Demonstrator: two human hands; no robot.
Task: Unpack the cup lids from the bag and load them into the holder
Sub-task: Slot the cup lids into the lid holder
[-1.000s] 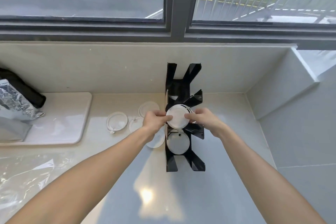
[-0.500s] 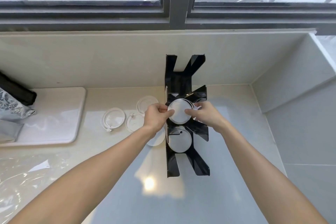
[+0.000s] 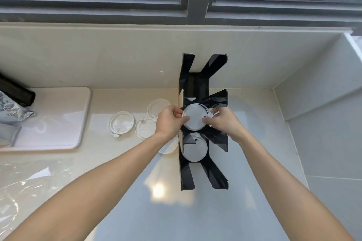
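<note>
A black slotted lid holder [image 3: 203,84] stands on the counter against the back wall. Both hands hold a stack of white cup lids [image 3: 194,117] in its middle slot. My left hand [image 3: 168,121] pinches the stack's left edge, and my right hand [image 3: 223,121] pinches its right edge. Another white lid stack [image 3: 195,149] sits in the slot below. Loose white lids lie on the counter left of the holder: one [image 3: 121,123] apart at the far left, one [image 3: 144,128] beside my left hand, one [image 3: 156,107] behind it. A further lid [image 3: 169,146] shows under my left wrist.
A clear plastic bag [image 3: 25,184] lies crumpled at the lower left. A white tray [image 3: 58,119] at the left carries a foil pouch [image 3: 11,111]. The wall and window ledge close off the back, a tiled wall the right.
The view has tilted down and moved closer. Both hands have stayed on the lid stack in the middle slot, shifting only a little.
</note>
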